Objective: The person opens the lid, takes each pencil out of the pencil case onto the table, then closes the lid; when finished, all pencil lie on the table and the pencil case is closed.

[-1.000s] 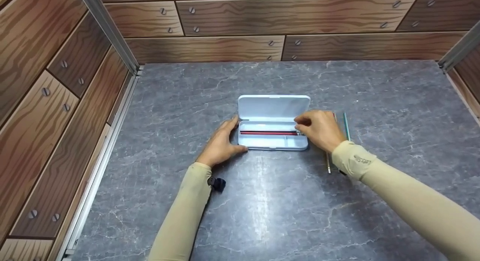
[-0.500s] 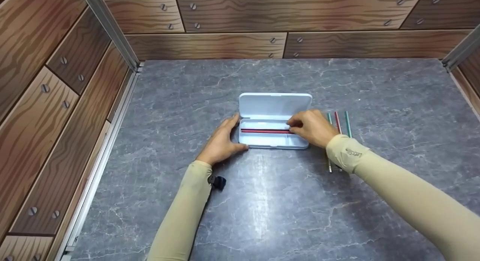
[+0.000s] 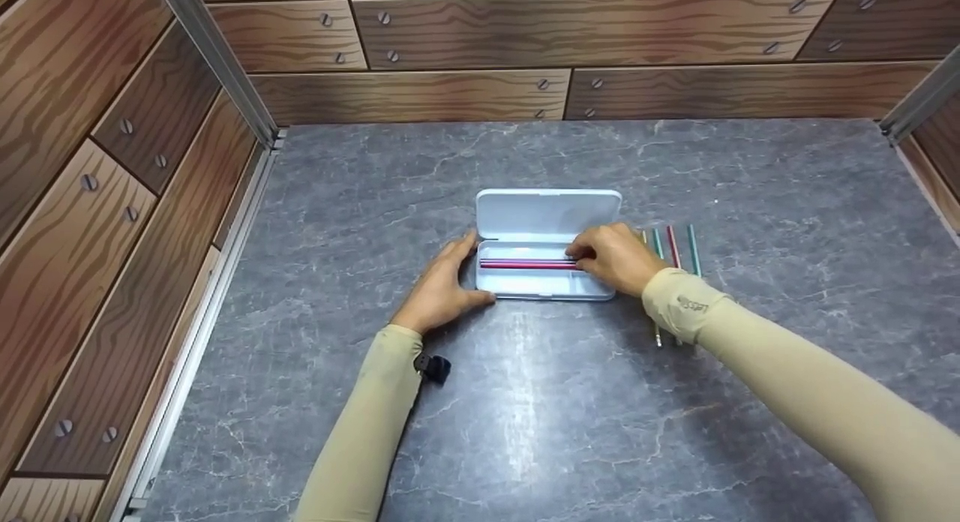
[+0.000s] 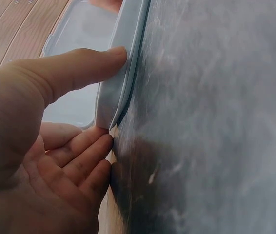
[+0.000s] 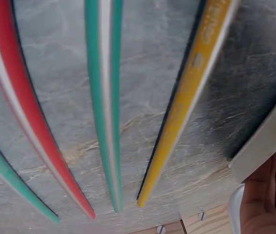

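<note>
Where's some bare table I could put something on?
Bare tabletop stretches between the back wall and the open case, and left of the left hand. It's crowded right of the case: four pencils lie there, partly hidden by the right sleeve.

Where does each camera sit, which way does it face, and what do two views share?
Head: on the head, facing forward and down at the case; left grip, right grip and both sleeves show.
Left wrist: on that wrist, facing the case and table; the left grip shows large.
Right wrist: on that wrist, facing four pencils, wall at bottom; part of the right grip shows.
Shared: head and right wrist both show the pencils.
</note>
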A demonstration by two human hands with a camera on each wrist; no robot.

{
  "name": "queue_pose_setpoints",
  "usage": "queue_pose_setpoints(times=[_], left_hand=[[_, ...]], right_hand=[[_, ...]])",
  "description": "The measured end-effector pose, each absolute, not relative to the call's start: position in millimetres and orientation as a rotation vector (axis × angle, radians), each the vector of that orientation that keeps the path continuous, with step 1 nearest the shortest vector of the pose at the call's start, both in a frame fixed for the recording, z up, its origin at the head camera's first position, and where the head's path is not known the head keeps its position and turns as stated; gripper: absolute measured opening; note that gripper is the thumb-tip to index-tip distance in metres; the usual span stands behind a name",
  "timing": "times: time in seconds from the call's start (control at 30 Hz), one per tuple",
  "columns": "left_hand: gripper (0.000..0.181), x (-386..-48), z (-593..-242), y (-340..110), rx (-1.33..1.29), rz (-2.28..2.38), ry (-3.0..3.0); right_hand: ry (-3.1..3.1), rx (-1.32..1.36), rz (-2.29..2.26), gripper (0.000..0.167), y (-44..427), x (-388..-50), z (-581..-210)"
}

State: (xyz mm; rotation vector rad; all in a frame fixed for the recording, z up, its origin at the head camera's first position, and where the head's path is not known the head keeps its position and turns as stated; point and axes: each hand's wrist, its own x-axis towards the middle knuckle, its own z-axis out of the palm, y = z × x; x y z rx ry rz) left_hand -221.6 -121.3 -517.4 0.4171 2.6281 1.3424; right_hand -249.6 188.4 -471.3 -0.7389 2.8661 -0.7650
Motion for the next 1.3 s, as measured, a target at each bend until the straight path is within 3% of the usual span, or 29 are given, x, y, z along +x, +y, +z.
queue_pose_setpoints(times=[0.3, 0.53, 1.3], left_hand=[[0.112, -223, -530, -122, 0.452, 1.331, 2.654], [0.112, -220, -521, -119, 0.414, 1.332, 2.641], [0.111, -223, -519, -121, 0.401, 1.332, 2.615]], right_hand=[[2.826, -0.767, -0.799, 0.02, 193, -249, -475], [2.832, -0.755, -0.858, 0.02, 199, -245, -471], [2.884, -0.536, -0.996, 0.018, 245, -207, -458]])
